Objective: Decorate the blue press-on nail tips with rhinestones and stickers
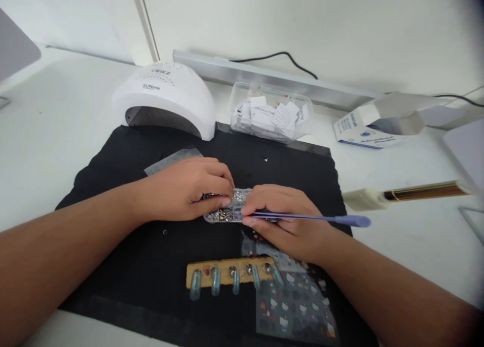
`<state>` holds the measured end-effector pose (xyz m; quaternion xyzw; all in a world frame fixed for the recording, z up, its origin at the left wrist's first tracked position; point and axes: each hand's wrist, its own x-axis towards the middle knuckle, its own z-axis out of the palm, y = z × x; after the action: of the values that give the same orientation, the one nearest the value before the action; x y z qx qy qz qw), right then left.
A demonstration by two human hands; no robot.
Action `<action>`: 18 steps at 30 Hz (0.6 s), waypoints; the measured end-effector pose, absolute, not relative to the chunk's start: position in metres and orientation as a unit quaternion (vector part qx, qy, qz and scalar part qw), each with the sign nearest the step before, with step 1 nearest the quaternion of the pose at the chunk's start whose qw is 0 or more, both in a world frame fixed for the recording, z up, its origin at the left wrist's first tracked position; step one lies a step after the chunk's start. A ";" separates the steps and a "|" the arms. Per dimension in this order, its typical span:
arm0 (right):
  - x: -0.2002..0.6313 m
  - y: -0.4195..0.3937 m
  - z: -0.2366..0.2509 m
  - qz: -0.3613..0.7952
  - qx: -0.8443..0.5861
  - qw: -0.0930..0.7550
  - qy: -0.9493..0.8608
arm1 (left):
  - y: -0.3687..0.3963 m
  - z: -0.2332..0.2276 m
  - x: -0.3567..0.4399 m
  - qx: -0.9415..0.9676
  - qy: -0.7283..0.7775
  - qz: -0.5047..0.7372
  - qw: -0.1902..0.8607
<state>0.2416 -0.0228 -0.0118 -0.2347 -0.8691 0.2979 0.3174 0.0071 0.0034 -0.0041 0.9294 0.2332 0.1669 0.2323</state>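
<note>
My left hand (189,189) rests on the black mat and steadies a small clear case of rhinestones (229,210) by its left end. My right hand (282,220) holds a thin purple pick tool (321,218), its tip at the rhinestone case and its thick end pointing right. In front of my hands lies a tan strip (227,272) carrying several clear false nail tips. A sheet of cartoon stickers (295,301) lies under and to the right of that strip.
A white nail-curing lamp (166,97) stands at the back left. A clear tub of white packets (270,114) and an open white-and-blue box (365,127) sit behind the black mat (124,256). A brush-like tool (408,193) lies at the right.
</note>
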 end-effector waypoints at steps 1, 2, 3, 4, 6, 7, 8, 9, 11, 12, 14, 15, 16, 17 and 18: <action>0.242 -0.023 -0.012 0.298 -0.232 0.318 -0.870 | 0.003 -0.004 0.007 0.930 0.233 0.167 0.232; 0.242 -0.023 -0.012 0.295 -0.232 0.319 -0.871 | 0.003 -0.004 0.007 0.930 0.232 0.167 0.231; 0.242 -0.023 -0.012 0.291 -0.231 0.320 -0.872 | 0.003 -0.004 0.007 0.930 0.232 0.168 0.230; 0.242 -0.023 -0.012 0.286 -0.231 0.320 -0.873 | 0.003 -0.004 0.007 0.930 0.233 0.168 0.230; 0.242 -0.023 -0.012 0.279 -0.230 0.323 -0.875 | 0.003 -0.004 0.007 0.930 0.234 0.168 0.230; 0.242 -0.023 -0.012 0.278 -0.226 0.324 -0.875 | 0.003 -0.004 0.007 0.929 0.235 0.169 0.230; 0.242 -0.023 -0.012 0.280 -0.223 0.325 -0.875 | 0.003 -0.004 0.007 0.929 0.235 0.168 0.231; 0.242 -0.023 -0.013 0.284 -0.221 0.326 -0.874 | 0.003 -0.004 0.007 0.929 0.235 0.167 0.231; 0.242 -0.022 -0.013 0.295 -0.219 0.327 -0.871 | 0.003 -0.004 0.007 0.930 0.234 0.165 0.232; 0.242 -0.022 -0.013 0.300 -0.219 0.329 -0.868 | 0.003 -0.004 0.007 0.930 0.234 0.165 0.232; 0.242 -0.022 -0.013 0.308 -0.220 0.335 -0.863 | 0.003 -0.004 0.007 0.930 0.235 0.164 0.232; 0.242 -0.022 -0.013 0.311 -0.221 0.337 -0.861 | 0.003 -0.004 0.007 0.929 0.236 0.165 0.233; 0.242 -0.021 -0.013 0.313 -0.222 0.338 -0.859 | 0.003 -0.004 0.007 0.929 0.237 0.165 0.233; 0.242 -0.021 -0.013 0.313 -0.223 0.339 -0.859 | 0.003 -0.004 0.007 0.929 0.237 0.165 0.233; 0.242 -0.021 -0.013 0.313 -0.224 0.338 -0.859 | 0.003 -0.004 0.007 0.928 0.236 0.166 0.234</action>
<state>0.2423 -0.0214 -0.0128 -0.2236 -0.8591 0.3126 0.3380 0.0071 0.0032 -0.0038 0.9285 0.2360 0.1662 0.2337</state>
